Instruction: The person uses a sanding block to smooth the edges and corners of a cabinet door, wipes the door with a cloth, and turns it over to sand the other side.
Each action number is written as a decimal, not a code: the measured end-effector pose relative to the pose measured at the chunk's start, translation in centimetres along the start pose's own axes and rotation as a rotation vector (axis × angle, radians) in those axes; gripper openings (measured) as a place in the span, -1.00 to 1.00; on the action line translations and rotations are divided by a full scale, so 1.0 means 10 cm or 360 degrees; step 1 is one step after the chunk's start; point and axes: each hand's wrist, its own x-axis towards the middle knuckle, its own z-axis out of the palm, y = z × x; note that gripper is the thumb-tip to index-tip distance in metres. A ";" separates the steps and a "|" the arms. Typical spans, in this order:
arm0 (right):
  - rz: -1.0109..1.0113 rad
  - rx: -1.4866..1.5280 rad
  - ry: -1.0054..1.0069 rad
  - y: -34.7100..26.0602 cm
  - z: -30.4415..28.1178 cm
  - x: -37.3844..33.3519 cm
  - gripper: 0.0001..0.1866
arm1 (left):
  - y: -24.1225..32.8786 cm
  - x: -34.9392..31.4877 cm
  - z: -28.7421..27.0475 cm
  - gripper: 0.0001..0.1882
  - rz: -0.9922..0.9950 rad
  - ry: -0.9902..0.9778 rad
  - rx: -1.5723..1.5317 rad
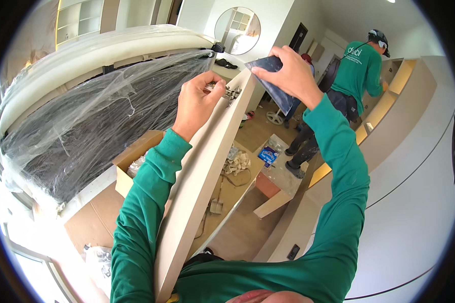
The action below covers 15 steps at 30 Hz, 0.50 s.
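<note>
A long beige cabinet door panel (201,189) stands on edge, slanting up and away from my body between my forearms. Near its far end is a small metal hinge (232,94). The fingers of my left hand (196,103) are pinched on the hinge's metal part, which they partly cover. My right hand (301,76) grips a flat, dark blue, sheet-like piece (279,95) between thumb and fingers, just right of the panel's far end. What exactly this piece is does not show.
A plastic-wrapped sofa (101,111) lies to the left, with an open cardboard box (124,177) beside it. A co-worker (356,70) in green works at shelving (407,91) on the right. Rags (237,161), a scraper-like tool (216,206) and a blue package (269,155) lie below.
</note>
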 end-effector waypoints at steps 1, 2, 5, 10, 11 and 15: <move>-0.0014 -0.0005 -0.0026 -0.04 -0.01 -0.02 -0.25 | 0.00 0.00 -0.01 -0.75 -0.0007 0.0006 0.0014; -0.0028 -0.0009 -0.0052 -0.08 -0.03 -0.02 -0.26 | -0.01 0.00 -0.02 -0.75 -0.0015 0.0023 0.0013; -0.0019 -0.0007 -0.0090 -0.12 -0.09 -0.06 -0.28 | -0.03 0.01 0.00 -0.75 -0.0022 0.0020 0.0006; 0.0111 -0.0104 -0.0131 -0.06 -0.09 0.10 -0.28 | 0.04 0.01 0.00 -0.75 -0.0040 0.0009 0.0046; 0.0095 -0.0096 -0.0104 -0.03 -0.08 0.08 -0.28 | 0.04 0.00 0.02 -0.76 -0.0027 0.0005 0.0035; 0.0013 -0.0003 -0.0075 -0.12 -0.07 -0.07 -0.27 | 0.01 0.01 0.03 -0.76 0.0003 0.0027 0.0009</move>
